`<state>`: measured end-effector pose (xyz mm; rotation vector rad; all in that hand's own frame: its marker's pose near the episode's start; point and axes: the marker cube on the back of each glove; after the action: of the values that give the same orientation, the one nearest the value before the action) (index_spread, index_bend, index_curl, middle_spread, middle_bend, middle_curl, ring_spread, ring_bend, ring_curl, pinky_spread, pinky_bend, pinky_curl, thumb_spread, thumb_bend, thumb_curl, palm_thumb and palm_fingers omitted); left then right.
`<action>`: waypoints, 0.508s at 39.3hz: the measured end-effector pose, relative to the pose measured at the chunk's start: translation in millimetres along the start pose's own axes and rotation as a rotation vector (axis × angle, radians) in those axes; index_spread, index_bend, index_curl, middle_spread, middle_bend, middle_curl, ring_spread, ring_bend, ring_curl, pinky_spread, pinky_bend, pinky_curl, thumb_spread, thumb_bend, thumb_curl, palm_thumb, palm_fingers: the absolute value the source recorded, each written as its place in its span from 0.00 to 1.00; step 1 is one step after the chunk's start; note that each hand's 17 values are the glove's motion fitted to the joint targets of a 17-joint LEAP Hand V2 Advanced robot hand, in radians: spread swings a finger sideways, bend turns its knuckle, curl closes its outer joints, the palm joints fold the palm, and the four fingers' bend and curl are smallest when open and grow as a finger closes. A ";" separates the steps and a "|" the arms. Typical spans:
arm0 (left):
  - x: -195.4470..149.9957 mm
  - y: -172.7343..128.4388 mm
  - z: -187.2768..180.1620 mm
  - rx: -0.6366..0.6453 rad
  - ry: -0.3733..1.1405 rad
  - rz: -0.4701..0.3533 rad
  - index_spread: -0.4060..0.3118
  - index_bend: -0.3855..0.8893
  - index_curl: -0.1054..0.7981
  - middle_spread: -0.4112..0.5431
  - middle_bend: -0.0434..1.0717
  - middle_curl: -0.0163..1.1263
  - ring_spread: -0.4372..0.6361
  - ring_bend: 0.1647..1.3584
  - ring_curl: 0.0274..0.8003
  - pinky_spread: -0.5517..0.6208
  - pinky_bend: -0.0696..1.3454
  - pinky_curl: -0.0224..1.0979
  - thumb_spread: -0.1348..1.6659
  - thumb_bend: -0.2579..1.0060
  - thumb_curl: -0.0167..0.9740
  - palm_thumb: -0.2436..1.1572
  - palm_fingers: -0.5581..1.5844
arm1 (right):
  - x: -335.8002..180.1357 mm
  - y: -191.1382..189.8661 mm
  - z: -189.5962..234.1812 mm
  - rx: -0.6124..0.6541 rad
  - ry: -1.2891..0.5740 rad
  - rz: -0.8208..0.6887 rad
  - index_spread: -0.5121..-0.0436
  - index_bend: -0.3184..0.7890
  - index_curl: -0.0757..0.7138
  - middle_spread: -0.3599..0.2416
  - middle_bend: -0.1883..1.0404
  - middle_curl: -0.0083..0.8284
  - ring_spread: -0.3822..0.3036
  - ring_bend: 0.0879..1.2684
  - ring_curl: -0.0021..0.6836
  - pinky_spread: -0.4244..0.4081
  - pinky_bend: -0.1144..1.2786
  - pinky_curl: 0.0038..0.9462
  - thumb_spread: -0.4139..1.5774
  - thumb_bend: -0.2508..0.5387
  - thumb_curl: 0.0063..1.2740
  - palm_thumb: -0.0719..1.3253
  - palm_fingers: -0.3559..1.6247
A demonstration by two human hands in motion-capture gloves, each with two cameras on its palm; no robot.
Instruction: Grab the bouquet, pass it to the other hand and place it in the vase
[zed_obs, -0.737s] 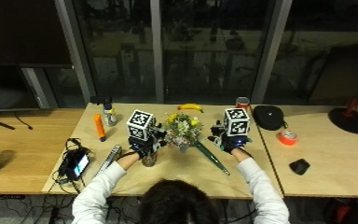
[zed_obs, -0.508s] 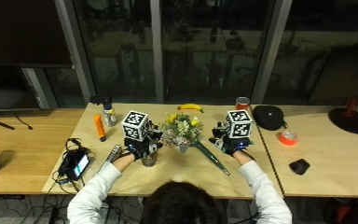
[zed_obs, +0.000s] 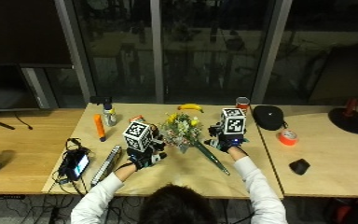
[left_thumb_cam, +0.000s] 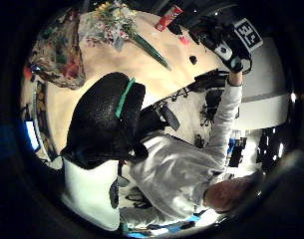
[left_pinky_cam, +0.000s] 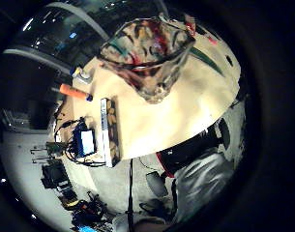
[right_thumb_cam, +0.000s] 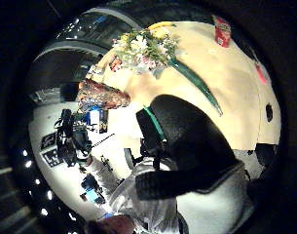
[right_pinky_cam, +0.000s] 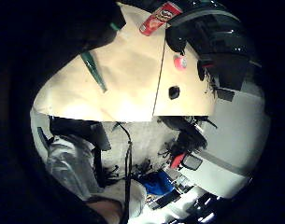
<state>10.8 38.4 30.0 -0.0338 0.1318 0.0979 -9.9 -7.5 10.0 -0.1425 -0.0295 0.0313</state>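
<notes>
Bouquet of yellow, white and pink flowers with long green wrapped stem [zed_obs: 188,135]: lies flat on the light wooden table [zed_obs: 179,175], between both hands, touching neither.

Multicoloured patterned glass vase [left_pinky_cam: 147,53]: upright on the table, close beneath the left palm.

Left hand [zed_obs: 143,156]: raised beside the vase; finger state cannot be told.

Right hand [zed_obs: 227,140]: beside the stem; finger state cannot be told.
</notes>
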 end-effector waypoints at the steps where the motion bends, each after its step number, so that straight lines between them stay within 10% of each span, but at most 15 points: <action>1: 2.7 0.4 0.5 0.002 -0.007 0.010 0.54 0.52 0.46 0.72 0.18 0.16 0.80 0.28 0.22 0.87 0.19 0.21 0.70 0.22 0.24 0.37 0.35 | 0.8 -0.9 -0.4 0.002 -0.006 0.003 0.40 0.29 0.23 0.70 0.35 0.31 0.80 0.34 0.33 0.83 0.50 0.32 0.80 0.42 0.13 0.28 0.34; 20: 12.9 1.2 9.3 0.019 -0.117 0.073 0.54 0.49 0.53 0.72 0.18 0.19 0.80 0.28 0.25 0.87 0.19 0.25 0.72 0.19 0.28 0.39 0.35 | 29.8 -77.6 65.4 -0.066 -0.174 0.173 0.63 0.31 0.13 0.81 0.36 0.39 0.74 0.54 0.49 0.79 0.68 0.41 0.77 0.39 0.22 0.44 0.37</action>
<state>24.6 41.2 37.5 -0.0041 0.0168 0.1708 20.0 -74.0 86.5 -0.2080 -0.1923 0.2160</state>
